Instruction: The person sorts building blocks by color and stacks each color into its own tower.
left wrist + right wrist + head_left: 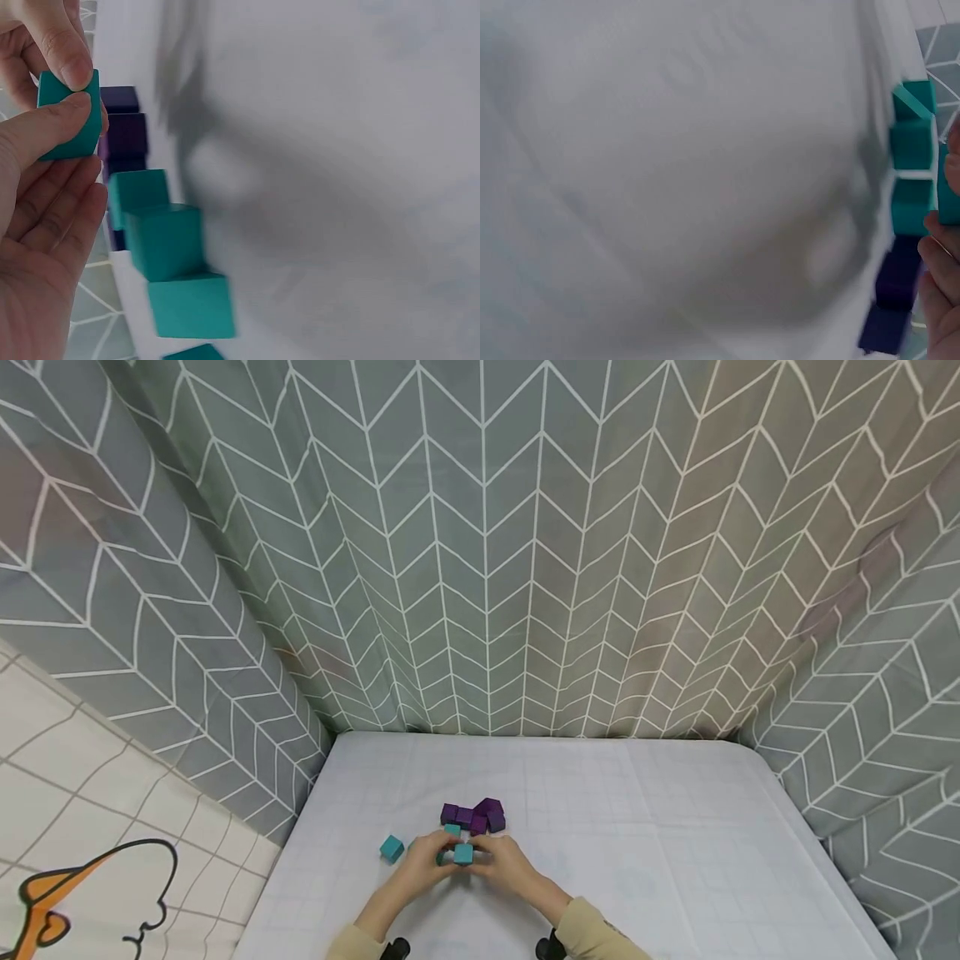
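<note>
Grey-green curtains [510,568] with white zigzag lines hang behind a white-covered table [637,852]. Over the table, the left hand [423,860] and right hand [508,865] together pinch one teal block [463,854], on the near side of some bunched purple blocks [478,824]. Gripping it from both sides probably keeps it steady and square. Other teal blocks [191,307] sit in a rough row beside the left hand, perhaps for easy reach. The held block looks smooth, flat-faced and crisp-edged, with no markings that show.
</note>
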The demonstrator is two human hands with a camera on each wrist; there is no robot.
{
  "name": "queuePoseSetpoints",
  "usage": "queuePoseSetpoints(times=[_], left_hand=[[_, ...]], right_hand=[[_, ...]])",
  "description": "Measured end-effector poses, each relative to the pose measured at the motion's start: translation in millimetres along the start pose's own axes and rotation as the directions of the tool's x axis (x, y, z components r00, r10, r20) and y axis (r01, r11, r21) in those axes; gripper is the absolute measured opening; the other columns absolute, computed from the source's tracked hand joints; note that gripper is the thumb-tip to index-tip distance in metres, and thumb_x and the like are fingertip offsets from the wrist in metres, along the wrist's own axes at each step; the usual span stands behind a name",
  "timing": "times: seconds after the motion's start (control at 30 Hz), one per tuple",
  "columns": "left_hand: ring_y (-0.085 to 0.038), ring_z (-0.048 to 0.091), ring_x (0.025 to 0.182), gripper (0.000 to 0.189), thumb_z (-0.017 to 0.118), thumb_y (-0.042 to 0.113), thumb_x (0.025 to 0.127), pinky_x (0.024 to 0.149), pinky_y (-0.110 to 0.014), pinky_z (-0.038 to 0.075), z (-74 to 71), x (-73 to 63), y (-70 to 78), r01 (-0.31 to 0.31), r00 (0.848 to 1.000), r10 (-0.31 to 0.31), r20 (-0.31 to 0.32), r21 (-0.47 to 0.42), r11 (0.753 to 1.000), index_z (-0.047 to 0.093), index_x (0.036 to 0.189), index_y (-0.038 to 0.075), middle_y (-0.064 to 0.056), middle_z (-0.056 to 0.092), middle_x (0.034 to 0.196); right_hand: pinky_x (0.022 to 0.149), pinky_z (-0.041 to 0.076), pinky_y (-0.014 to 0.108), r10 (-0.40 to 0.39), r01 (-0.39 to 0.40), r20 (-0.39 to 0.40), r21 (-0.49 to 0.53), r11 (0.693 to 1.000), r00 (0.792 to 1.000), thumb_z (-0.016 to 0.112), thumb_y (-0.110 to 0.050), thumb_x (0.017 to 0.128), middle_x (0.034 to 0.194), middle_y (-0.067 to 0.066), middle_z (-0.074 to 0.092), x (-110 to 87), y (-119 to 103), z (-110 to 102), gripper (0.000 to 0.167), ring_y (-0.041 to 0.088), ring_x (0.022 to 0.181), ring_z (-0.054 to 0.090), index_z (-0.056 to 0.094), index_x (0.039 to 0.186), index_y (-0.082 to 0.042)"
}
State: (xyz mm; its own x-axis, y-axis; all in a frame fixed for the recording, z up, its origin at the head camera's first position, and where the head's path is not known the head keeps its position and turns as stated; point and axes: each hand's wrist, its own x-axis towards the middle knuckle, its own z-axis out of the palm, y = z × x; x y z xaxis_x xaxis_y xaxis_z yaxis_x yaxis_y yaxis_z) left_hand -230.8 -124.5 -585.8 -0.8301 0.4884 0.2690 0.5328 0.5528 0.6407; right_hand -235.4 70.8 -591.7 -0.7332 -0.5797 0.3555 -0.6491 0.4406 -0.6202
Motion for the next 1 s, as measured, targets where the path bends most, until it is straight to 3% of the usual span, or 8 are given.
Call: queuePoseSetpoints(times=[0.37, 0.6, 0.83, 1.0], left_hand=[[-0.011, 0.056, 0.085, 0.032, 0.073, 0.016, 0.071, 0.075, -0.025, 0.048, 9.5, -30.4, -4.2, 0.089, 0.996, -0.089, 0.013, -0.018, 0.996, 0.061, 0.100, 0.009, 0.000, 0.060, 0.094], [-0.016, 0.057, 0.088, 0.032, 0.072, 0.015, 0.072, 0.077, -0.024, 0.048, 14.2, -42.1, -3.4, 0.130, 0.991, -0.128, 0.028, -0.055, 0.990, 0.061, 0.101, 0.006, -0.006, 0.061, 0.096], [-0.012, 0.058, 0.087, 0.032, 0.072, 0.016, 0.071, 0.076, -0.025, 0.048, 16.7, -50.1, -5.5, 0.114, 0.993, -0.114, 0.006, -0.040, 0.993, 0.061, 0.101, 0.008, -0.003, 0.063, 0.095], [-0.012, 0.058, 0.088, 0.032, 0.072, 0.017, 0.072, 0.077, -0.025, 0.048, 21.2, -56.1, -9.3, 0.089, 0.996, -0.090, -0.006, -0.058, 0.994, 0.060, 0.101, 0.009, -0.001, 0.062, 0.096]], right_hand=[[0.077, 0.047, 0.022, 0.094, -0.095, 0.048, 0.015, 0.995, 0.994, 0.067, -0.025, 0.078, 0.096, -0.003, 0.065, -15.9, -8.0, 24.8, 0.031, 0.009, 0.091, 0.060, 0.062, 0.103, -0.009], [0.076, 0.048, 0.024, 0.059, -0.058, 0.035, -0.013, 0.998, 0.998, 0.066, -0.028, 0.079, 0.094, 0.001, 0.066, -22.0, -12.8, 31.7, 0.030, 0.010, 0.090, 0.061, 0.062, 0.101, -0.007], [0.083, 0.046, 0.042, 0.102, -0.101, 0.016, -0.053, 0.993, 0.995, 0.068, -0.033, 0.076, 0.106, 0.012, 0.062, -26.5, -12.6, 41.1, 0.042, 0.030, 0.100, 0.057, 0.062, 0.106, -0.005], [0.082, 0.047, 0.043, 0.105, -0.104, 0.003, -0.076, 0.992, 0.995, 0.070, -0.031, 0.074, 0.108, 0.011, 0.061, -30.6, -13.9, 45.2, 0.044, 0.031, 0.101, 0.056, 0.062, 0.108, -0.003]])
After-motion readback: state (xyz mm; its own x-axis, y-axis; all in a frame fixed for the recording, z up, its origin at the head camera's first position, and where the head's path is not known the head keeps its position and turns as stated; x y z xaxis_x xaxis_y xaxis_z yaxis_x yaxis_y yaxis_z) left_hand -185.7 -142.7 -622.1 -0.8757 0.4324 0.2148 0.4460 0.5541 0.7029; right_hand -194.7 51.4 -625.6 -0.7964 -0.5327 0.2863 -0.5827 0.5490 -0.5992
